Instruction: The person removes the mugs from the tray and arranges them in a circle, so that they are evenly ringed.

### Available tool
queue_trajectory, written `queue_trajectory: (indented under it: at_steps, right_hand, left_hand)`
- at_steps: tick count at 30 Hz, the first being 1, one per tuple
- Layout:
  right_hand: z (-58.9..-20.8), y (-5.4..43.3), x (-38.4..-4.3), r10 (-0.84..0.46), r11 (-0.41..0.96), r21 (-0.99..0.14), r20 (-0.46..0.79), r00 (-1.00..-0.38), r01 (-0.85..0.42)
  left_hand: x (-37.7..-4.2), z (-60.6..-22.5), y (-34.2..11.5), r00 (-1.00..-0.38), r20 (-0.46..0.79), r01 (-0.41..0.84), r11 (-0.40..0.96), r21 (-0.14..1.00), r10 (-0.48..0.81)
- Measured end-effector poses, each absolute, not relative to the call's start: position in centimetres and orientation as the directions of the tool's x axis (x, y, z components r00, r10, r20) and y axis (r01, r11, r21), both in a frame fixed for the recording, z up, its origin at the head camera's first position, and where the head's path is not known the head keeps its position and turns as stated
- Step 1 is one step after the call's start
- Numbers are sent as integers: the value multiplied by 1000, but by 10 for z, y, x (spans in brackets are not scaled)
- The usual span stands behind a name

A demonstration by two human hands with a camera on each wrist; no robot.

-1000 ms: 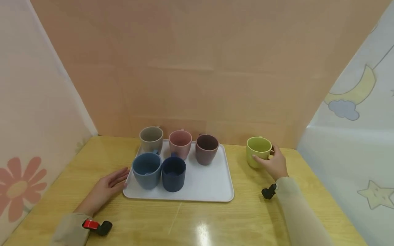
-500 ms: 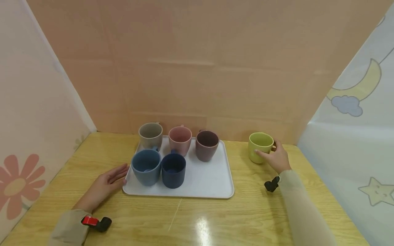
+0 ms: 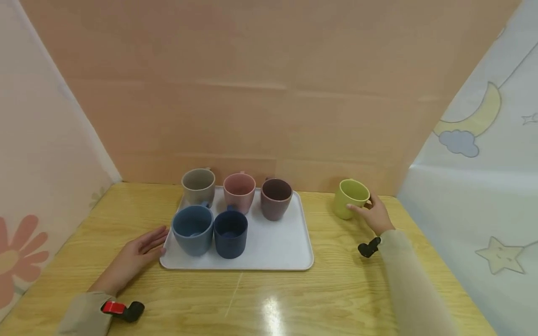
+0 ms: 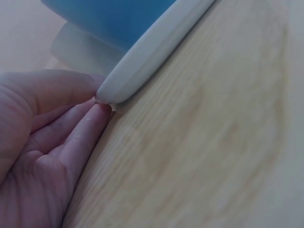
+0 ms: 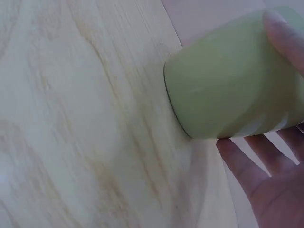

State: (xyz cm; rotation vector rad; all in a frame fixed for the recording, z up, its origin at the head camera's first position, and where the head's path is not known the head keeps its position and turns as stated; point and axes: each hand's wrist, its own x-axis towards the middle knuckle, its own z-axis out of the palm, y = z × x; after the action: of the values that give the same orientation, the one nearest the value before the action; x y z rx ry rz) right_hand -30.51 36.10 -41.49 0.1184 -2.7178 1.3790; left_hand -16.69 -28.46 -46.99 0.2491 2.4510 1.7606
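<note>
At the right side of the table, my right hand (image 3: 374,217) grips a yellow-green mug (image 3: 344,204). The thumb lies on its near wall and the other fingers are around the handle side. The mug leans to the right; whether its base touches the table I cannot tell. My left hand (image 3: 133,255) is at the left edge of a white tray (image 3: 277,254). In the left wrist view, the thumb (image 4: 71,88) and a fingertip pinch the tray's rim. On the tray stand a light blue mug (image 3: 193,233) and a navy mug (image 3: 230,238).
Behind those two, a grey mug (image 3: 199,189), a pink mug (image 3: 239,196) and a brown-purple mug (image 3: 276,203) form a back row on the tray. An orange-tan backdrop (image 3: 269,116) rises at the wooden table's (image 3: 235,298) far edge. Printed side walls flank it.
The yellow-green mug has tilted to the right in my right hand and shifted slightly right relative to the tray. My left hand stays at the tray's edge. The head view has shifted a little.
</note>
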Motion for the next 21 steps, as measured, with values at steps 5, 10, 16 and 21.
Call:
queue_trajectory:
  at_steps: [5, 10, 16, 21]
  right_hand:
    - [-414, 360, -306, -36, 610, -787, 85, -996, -90]
    - [-415, 357, -306, -34, 561, -822, 94, -995, -97]
    - [-427, 345, -298, 122, 482, -876, 102, -987, -31]
    - [-426, 335, -286, 203, 423, -906, 78, -976, 15]
  left_hand:
    - [-166, -471, -287, -980, 8, 70, 303, 951, 201]
    - [-166, -470, -285, -978, 12, 73, 293, 953, 207]
    - [-168, -470, -284, -979, 14, 81, 327, 942, 202]
    - [-165, -470, -286, -980, 19, 86, 338, 937, 197]
